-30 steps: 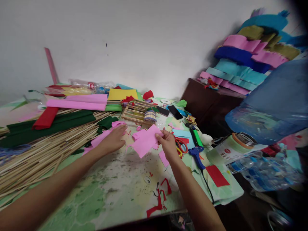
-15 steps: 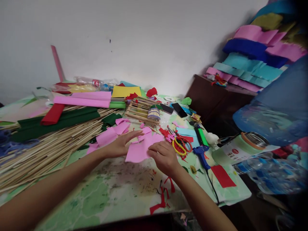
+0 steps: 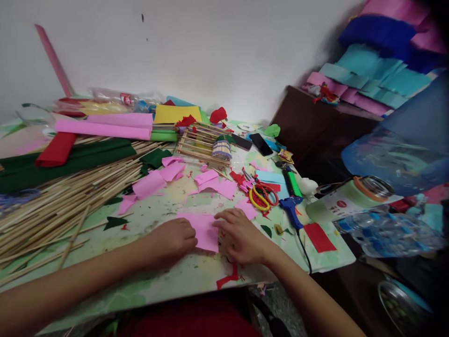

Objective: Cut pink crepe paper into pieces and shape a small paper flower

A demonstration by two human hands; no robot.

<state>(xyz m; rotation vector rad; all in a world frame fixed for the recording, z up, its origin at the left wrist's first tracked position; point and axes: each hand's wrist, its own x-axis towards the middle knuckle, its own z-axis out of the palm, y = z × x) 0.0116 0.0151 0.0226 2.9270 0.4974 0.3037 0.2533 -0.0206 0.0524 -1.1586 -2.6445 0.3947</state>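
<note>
A pink paper piece [image 3: 203, 230] lies flat near the front edge of the green-and-white table [image 3: 168, 281]. My left hand [image 3: 171, 241] rests on its left side with the fingers curled down onto it. My right hand [image 3: 240, 234] presses on its right side, fingers bent and together. Other pink scraps [image 3: 213, 182] lie further back. Yellow-and-red scissors [image 3: 261, 196] sit just beyond my right hand.
A pile of thin bamboo sticks [image 3: 63, 201] fills the left side. Rolled pink [image 3: 101, 126], green and red paper lies behind. A stick frame [image 3: 201, 147], a phone [image 3: 260, 143], a blue glue gun [image 3: 291, 208], a red card [image 3: 318, 236] and plastic bottles [image 3: 389, 231] stand right.
Both hands have come toward the table's front edge with the pink paper. It was held up in my right hand a second ago; now it lies flat under both hands.
</note>
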